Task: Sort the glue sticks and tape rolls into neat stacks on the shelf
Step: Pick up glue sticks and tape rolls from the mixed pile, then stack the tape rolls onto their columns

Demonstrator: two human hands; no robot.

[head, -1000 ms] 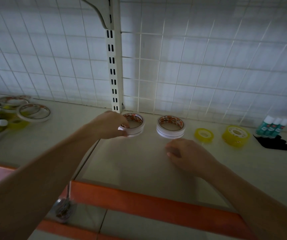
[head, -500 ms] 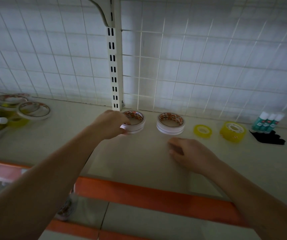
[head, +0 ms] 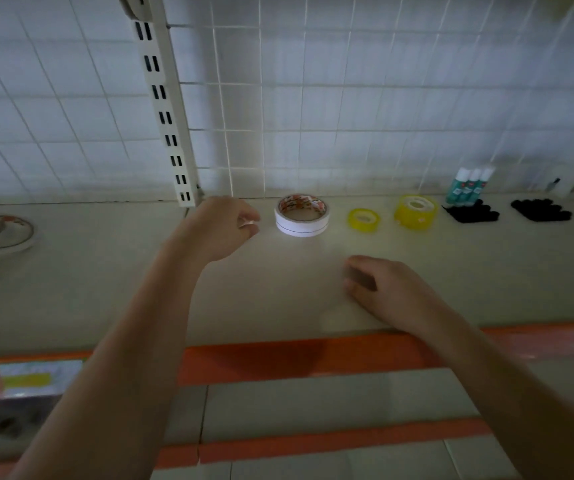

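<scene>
L hand (head: pixel 221 226) fingers curled, pinching white tape roll (head: pixel 249 225) at rim, mostly hidden in grip, just beside white stack (head: pixel 302 215). R hand (head: pixel 387 289) knuckles on shelf (head: pixel 105 271), fingers curled under, holding nothing. Rolls likely light, stiff; rim pinch prob best hold. Yellow rolls (head: pixel 363 220) & glue sticks (head: pixel 469 187) further R by back wall. Room: bare shelf in front of stack; upright post (head: pixel 169 116) close behind L hand; orange front edge (head: pixel 296 358) near R wrist.
</scene>
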